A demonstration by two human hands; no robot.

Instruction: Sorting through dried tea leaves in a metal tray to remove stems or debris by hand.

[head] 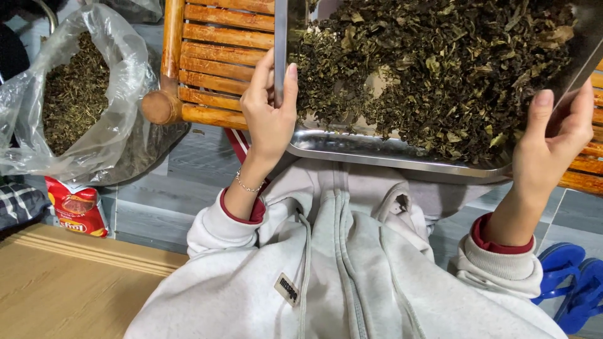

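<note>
A steel tray (377, 149) heaped with dried, dark green leaves (440, 69) is held up over the lap by both of a seated person's hands. The left hand (269, 116) clasps the tray's left rim, fingers behind the metal and thumb (290, 85) pressed on the inner side. The right hand (556, 135) grips the right rim the same way, thumb (539, 113) up against the edge. The leaves lie thick between the two thumbs and reach to the near lip, with only a few patches of bare tray showing. Nothing appears set aside on the tray, so any sorting of the leaves seems far from done.

Well out past the left hand's knuckles, an open clear plastic bag (119, 69) holds more of the same leaf matter. Below it stands a red packet (78, 207). Behind the fingers runs a slatted wooden bench (213, 59). Blue sandals (575, 279) lie below the right wrist.
</note>
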